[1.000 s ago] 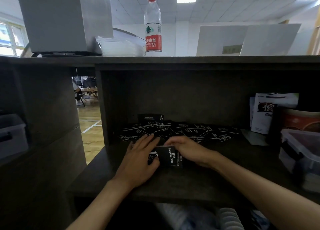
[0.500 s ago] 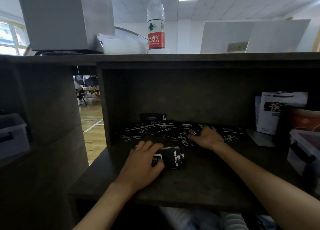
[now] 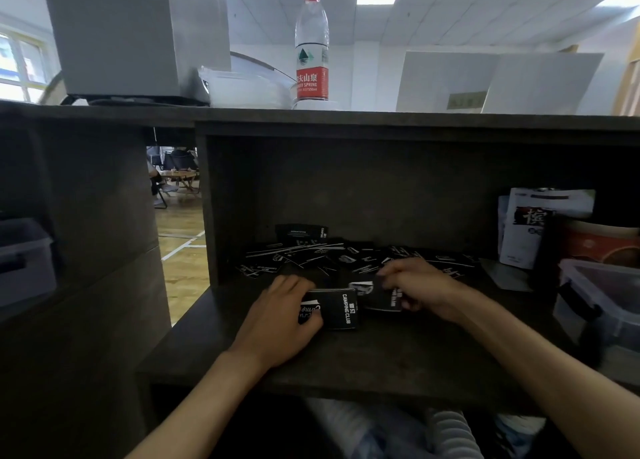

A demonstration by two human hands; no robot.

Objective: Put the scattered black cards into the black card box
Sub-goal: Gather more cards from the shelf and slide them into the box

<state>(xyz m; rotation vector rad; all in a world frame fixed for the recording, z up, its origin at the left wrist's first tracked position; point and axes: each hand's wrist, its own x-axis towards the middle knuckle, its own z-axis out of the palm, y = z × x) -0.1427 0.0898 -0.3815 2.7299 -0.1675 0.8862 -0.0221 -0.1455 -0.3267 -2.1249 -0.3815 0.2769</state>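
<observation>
Head view: left hand (image 3: 277, 315) lies on the shelf board (image 3: 346, 365), its grip curled round the left end of the black card box (image 3: 337, 308), thumb on the near face, fingers over the far edge. Box lies flat, "CAMPING CLUB" print on top, touching the left palm side. Right hand (image 3: 420, 287) just right of the box, its grip pinching a black card (image 3: 382, 299) that hangs down from the fingers, near edge at the shelf board; hand is motion-blurred, so exact finger layout cannot be told. Card sits just beside the box's right end, whether touching it I can't tell. Scattered black cards (image 3: 311, 256) spread in a loose overlapping layer beyond both grips, toward the back wall of the shelf; one small black piece (image 3: 300, 233) stands upright behind them. Right of the right hand: white pouch (image 3: 533, 226) upright, red-brown tub (image 3: 602, 244) beside it, clear plastic bin (image 3: 602, 296) nearer. Above, on the counter (image 3: 381, 117): water bottle (image 3: 311, 46) with red cap, clear container (image 3: 242, 88) left of it.
</observation>
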